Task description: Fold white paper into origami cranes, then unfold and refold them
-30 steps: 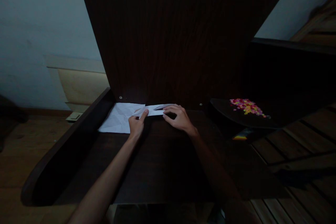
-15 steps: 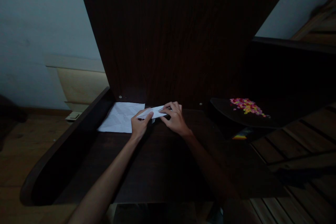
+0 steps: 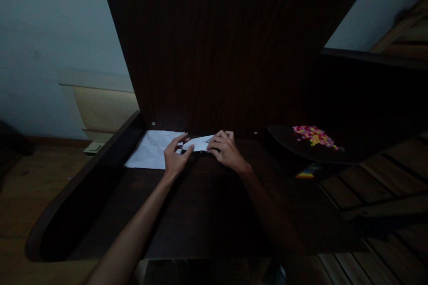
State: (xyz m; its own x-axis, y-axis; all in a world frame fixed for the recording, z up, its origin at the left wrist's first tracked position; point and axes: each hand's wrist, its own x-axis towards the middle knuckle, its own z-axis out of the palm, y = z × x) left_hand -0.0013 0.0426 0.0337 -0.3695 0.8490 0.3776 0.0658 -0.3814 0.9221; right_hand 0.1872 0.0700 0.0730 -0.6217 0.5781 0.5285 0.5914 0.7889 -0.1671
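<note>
A small piece of folded white paper [image 3: 201,143] lies between my two hands, just above the dark desk top. My right hand [image 3: 227,151] pinches its right end, thumb below and fingers curled over the top. At the paper's left end is my left hand [image 3: 175,156], thumb and fingers spread apart, the thumb tip touching or very near the edge. Behind that hand a larger creased white sheet [image 3: 147,149] rests flat on the desk, partly covered by my fingers.
The dark wooden desk [image 3: 187,213] has a raised side panel [image 3: 83,187] on the left and a tall back board [image 3: 217,53]. To the right, a curved shelf [image 3: 284,136] carries a heap of small pink, red and yellow pieces [image 3: 316,137].
My left hand has loosened from the folded paper and its fingers have spread, moving slightly left. The paper has shifted a little to the right in my right hand's grip.
</note>
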